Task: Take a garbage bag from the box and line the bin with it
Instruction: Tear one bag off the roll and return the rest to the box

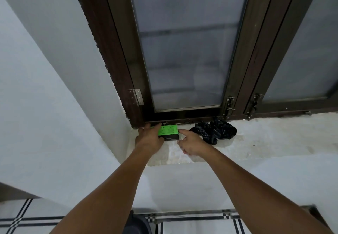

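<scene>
A small green and black box (pixel 169 131) lies on the white window sill (pixel 265 138), in the corner against the dark window frame. My left hand (pixel 150 136) lies over the box's left part, fingers wrapped on it. My right hand (pixel 192 143) is just right of the box, index finger stretched out and touching its right end. A crumpled black garbage bag (pixel 214 131) sits on the sill right of the box, close behind my right hand. A dark bin rim (pixel 136 223) shows at the bottom edge, between my forearms, mostly hidden.
A brown-framed window with frosted panes (pixel 186 50) rises behind the sill, with latches (pixel 229 105) at its base. A white wall (pixel 45 87) closes the left side. Below is a tiled floor with black lines (pixel 192 221).
</scene>
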A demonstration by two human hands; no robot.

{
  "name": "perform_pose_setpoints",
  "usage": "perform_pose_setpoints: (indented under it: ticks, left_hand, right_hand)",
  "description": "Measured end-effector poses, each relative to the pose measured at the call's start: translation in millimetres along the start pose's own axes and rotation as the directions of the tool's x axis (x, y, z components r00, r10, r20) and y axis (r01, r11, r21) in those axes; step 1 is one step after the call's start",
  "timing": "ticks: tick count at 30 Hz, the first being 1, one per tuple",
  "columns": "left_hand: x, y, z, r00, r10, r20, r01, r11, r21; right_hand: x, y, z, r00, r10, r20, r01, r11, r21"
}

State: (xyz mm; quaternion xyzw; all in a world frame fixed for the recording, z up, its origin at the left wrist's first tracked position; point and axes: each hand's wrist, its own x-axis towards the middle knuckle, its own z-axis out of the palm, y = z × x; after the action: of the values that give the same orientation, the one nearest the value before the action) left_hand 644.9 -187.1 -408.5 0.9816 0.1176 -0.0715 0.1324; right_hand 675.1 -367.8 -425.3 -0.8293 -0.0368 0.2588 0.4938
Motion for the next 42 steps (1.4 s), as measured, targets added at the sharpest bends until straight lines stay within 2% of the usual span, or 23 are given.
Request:
perform_pose_setpoints:
  ticks: [2, 4, 5, 7, 9, 10, 11, 14, 16, 19, 21, 22, 24, 26, 28, 30, 31, 34, 37, 38, 40, 42]
  left_hand:
    - [-1, -1, -1, 1.000, -0.005, 0.009, 0.005, 1.000, 0.029]
    - [-4, 0, -2, 0.999, 0.006, -0.036, -0.003, 0.998, 0.067]
    - [-6, 1, -3, 0.997, 0.025, -0.080, -0.018, 0.996, 0.084]
    - [-10, 4, -5, 0.982, 0.081, -0.169, -0.067, 0.994, 0.089]
    - [-12, 7, -6, 0.967, 0.126, -0.221, -0.112, 0.991, 0.076]
    - [-13, 9, -7, 0.959, 0.143, -0.243, -0.129, 0.989, 0.074]
    - [-14, 10, -7, 0.950, 0.160, -0.267, -0.144, 0.986, 0.078]
    - [-18, 13, -7, 0.932, 0.205, -0.298, -0.188, 0.979, 0.084]
    - [-21, 13, -6, 0.923, 0.245, -0.297, -0.236, 0.969, 0.067]
    - [-25, 10, -6, 0.869, 0.375, -0.323, -0.392, 0.920, 0.013]
    - [-31, 10, -9, 0.833, 0.433, -0.344, -0.480, 0.875, -0.060]
    - [-34, 12, -10, 0.841, 0.429, -0.330, -0.493, 0.859, -0.139]
    - [-42, 22, -14, 0.904, 0.355, -0.237, -0.424, 0.815, -0.395]
    - [-49, 33, -19, 0.955, 0.280, -0.098, -0.271, 0.692, -0.669]
    - [-59, 43, -21, 0.960, 0.277, 0.032, -0.130, 0.546, -0.828]
    - [-71, 52, -27, 0.929, 0.343, 0.140, -0.023, 0.431, -0.902]
    - [-81, 55, -30, 0.915, 0.370, 0.158, -0.001, 0.396, -0.918]
    - [-109, 56, -33, 0.922, 0.371, 0.110, -0.046, 0.388, -0.921]
    - [-132, 53, -39, 0.960, 0.260, 0.108, 0.008, 0.361, -0.933]
    - [-141, 51, -43, 0.972, 0.206, 0.112, 0.043, 0.313, -0.949]
    - [-163, 45, -52, 0.981, 0.126, 0.145, 0.128, 0.134, -0.983]
    - [-191, 38, -57, 0.974, 0.102, 0.203, 0.206, -0.028, -0.978]
  right_hand:
    - [-3, 0, -1, 0.998, -0.053, -0.046, 0.050, 0.996, -0.072]
    - [-9, -5, -3, 0.975, -0.131, -0.178, 0.098, 0.979, -0.181]
    - [-13, -8, -4, 0.945, -0.182, -0.273, 0.115, 0.962, -0.246]
    - [-21, -13, -10, 0.819, -0.364, -0.444, 0.151, 0.883, -0.445]
    - [-25, -13, -18, 0.683, -0.527, -0.505, 0.052, 0.725, -0.686]
    - [-25, -10, -20, 0.659, -0.540, -0.523, -0.056, 0.659, -0.750]
    - [-26, -9, -24, 0.669, -0.500, -0.550, -0.159, 0.626, -0.763]
    - [-32, 1, -32, 0.770, -0.228, -0.596, -0.364, 0.611, -0.703]
    - [-34, 7, -37, 0.810, -0.089, -0.579, -0.371, 0.687, -0.625]
    - [-40, 13, -38, 0.814, -0.050, -0.578, -0.211, 0.902, -0.375]
    - [-51, 9, -35, 0.779, -0.039, -0.626, -0.075, 0.985, -0.155]
    - [-56, 5, -34, 0.765, -0.016, -0.644, 0.001, 1.000, -0.024]
    - [-69, -6, -31, 0.789, 0.052, -0.612, 0.106, 0.970, 0.219]
    - [-86, -17, -30, 0.852, 0.106, -0.513, 0.112, 0.920, 0.375]
    - [-103, -19, -29, 0.896, 0.136, -0.424, 0.112, 0.852, 0.511]
    - [-118, -19, -26, 0.924, 0.135, -0.357, 0.117, 0.791, 0.601]
    - [-127, -19, -24, 0.927, 0.128, -0.351, 0.124, 0.781, 0.612]
    - [-151, -18, -20, 0.929, 0.110, -0.353, 0.138, 0.782, 0.608]
    - [-178, -20, -13, 0.921, 0.021, -0.390, 0.185, 0.856, 0.483]
    - [-186, -20, -10, 0.918, -0.017, -0.395, 0.208, 0.870, 0.447]
    - [-203, -16, -4, 0.912, -0.103, -0.397, 0.251, 0.905, 0.343]
    - [-220, -6, 8, 0.902, -0.191, -0.388, 0.259, 0.957, 0.129]
